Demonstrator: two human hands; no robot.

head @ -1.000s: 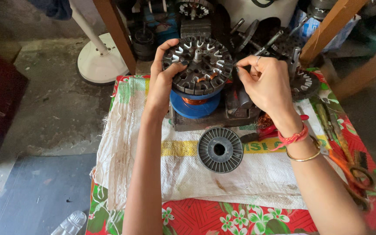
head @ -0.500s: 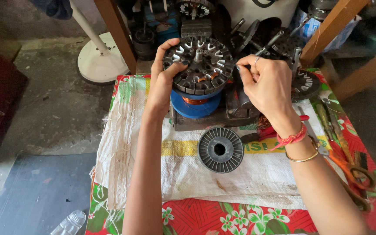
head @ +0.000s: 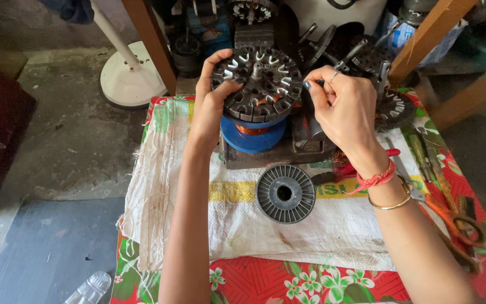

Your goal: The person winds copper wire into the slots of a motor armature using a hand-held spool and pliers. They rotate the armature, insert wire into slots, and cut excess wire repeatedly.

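A person's left hand [head: 212, 104] grips the left rim of a round slotted metal disc [head: 257, 84], thumb on its face and fingers curled behind the edge. The disc sits tilted above a blue spool [head: 252, 135] wound with copper wire, which rests on a dark metal block [head: 277, 152] on the bench [head: 333, 281]. The right hand [head: 344, 110], wearing a red thread and a gold bangle at the wrist, is at the disc's right edge, its thumb and forefinger pinched together on something too small to make out. Just below the disc and the blue spool, an empty grey spool [head: 285, 193] lies flat on a white woven sack [head: 243, 225] spread over a red flowered cloth [head: 288, 281]. To the right of the disc lies a second slotted disc [head: 395, 110], and further down that side, orange-handled scissors [head: 451, 217]. To the disc's left, on the floor, stands a white fan base [head: 127, 79].
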